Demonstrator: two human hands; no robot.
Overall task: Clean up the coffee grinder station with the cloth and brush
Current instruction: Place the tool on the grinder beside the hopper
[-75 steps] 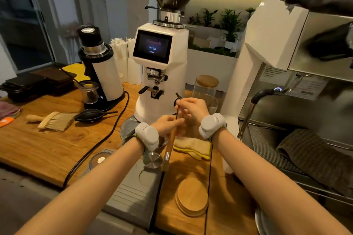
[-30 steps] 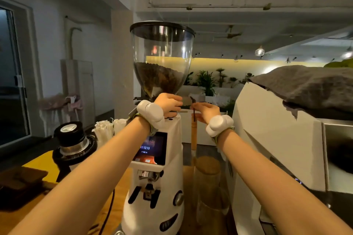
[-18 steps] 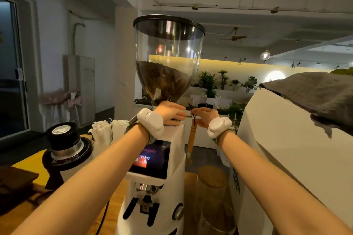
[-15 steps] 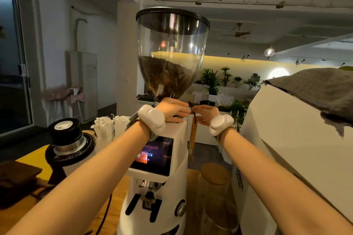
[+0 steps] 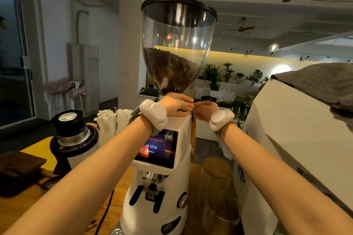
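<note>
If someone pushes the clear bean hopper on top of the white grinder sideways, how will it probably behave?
The bean hopper looks like stiff clear plastic, so it should not flex. It stands tall on a narrow neck, about half full of beans, so it is probably top-heavy and may rock or loosen. The left hand rests at its base, which may steady it.

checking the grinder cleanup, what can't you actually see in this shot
- Brush, head view: only its wooden handle shows beside the grinder; bristles hidden.
- Right hand fingertips: hidden behind left hand.
- Hopper collar: covered by both hands.
- Cleaning cloth: cannot be made out anywhere.
</note>
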